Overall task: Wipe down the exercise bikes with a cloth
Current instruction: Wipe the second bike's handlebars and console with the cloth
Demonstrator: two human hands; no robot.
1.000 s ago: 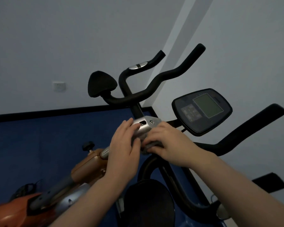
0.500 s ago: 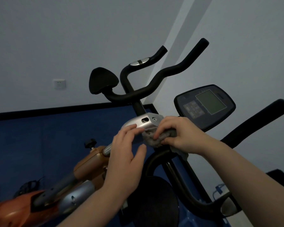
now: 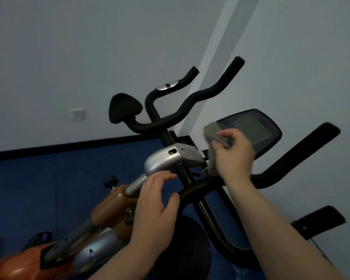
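- The grey cloth [image 3: 215, 136] is bunched in the right hand [image 3: 233, 152]; the fingers [image 3: 225, 136] curl around it and grip it, and one end of the cloth sticks out above the fingers while another part hangs down below the palm.
- The cloth is at the left edge of the black console [image 3: 251, 132], which has one grey screen; whether the cloth really touches the console, the picture does not show clearly.
- The lower part of the cloth hangs just beside the silver bracket [image 3: 166, 160] of the near exercise bike [image 3: 117, 201].
- The left hand [image 3: 156, 205] holds no cloth. Its fingers are relaxed and a little bent, with the tips beside the lower edge of the silver bracket, and the thumb lies next to a black curved bar [image 3: 198, 188].
- One cloth is visible, and two hands.
- Two sets of black handlebars are visible: one upper set [image 3: 178, 114] behind the bracket, and one nearer set [image 3: 303, 152] which goes out to the right under the console.
- One black padded rest [image 3: 124, 107] stands at the left of the upper handlebars.
- Both forearms come up from the bottom of the view; the right one reaches higher and further forward, with the back of the hand toward the camera.
- The bike body is orange and silver, over a blue floor [image 3: 38, 178], and one white socket [image 3: 77, 114] is on the wall.
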